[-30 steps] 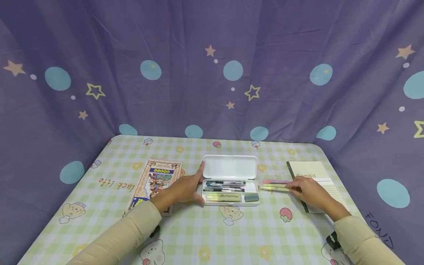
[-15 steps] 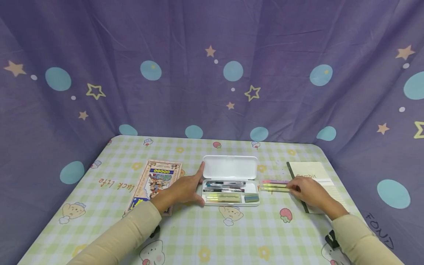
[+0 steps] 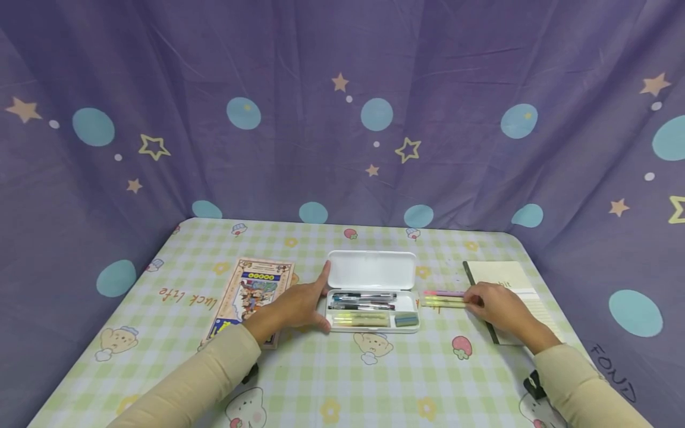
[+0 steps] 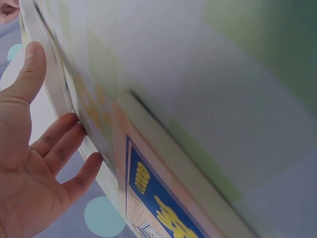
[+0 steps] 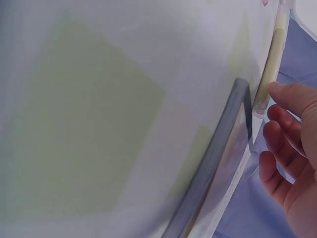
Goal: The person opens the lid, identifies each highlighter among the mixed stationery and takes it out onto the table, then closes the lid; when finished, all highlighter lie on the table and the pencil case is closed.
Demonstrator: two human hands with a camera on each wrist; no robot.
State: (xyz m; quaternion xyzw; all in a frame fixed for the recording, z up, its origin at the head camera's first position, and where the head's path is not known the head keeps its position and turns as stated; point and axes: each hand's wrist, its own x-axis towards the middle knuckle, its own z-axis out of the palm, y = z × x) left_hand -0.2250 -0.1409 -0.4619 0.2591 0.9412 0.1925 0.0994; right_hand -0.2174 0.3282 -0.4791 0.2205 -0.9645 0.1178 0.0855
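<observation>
An open white pencil case [image 3: 371, 328] lies mid-table, its lid tilted back. Inside are several dark clear-barrelled pens [image 3: 364, 302], a pale yellow bundle [image 3: 361, 320] and a blue-grey eraser [image 3: 407, 320]. My left hand [image 3: 304, 304] rests against the case's left side, thumb and fingers spread; in the left wrist view its fingertips [image 4: 67, 119] touch the edge. Right of the case lie a pink pen [image 3: 445, 293] and yellow pens [image 3: 443, 302], side by side. At their right end, my right hand [image 3: 499, 306] pinches a yellow pen [image 5: 273, 62], thumb on its barrel.
A comic-covered book [image 3: 257, 291] lies left of the case, partly behind my left forearm. Under my right hand is a cream notebook [image 3: 503, 270] with a dark spine. The checked tablecloth [image 3: 374, 386] covers the table; a purple curtain [image 3: 299, 154] hangs behind.
My right hand has shifted slightly right along the pens. The yellow pens now lie straighter beside the pink one. The left hand and pencil case stay in place.
</observation>
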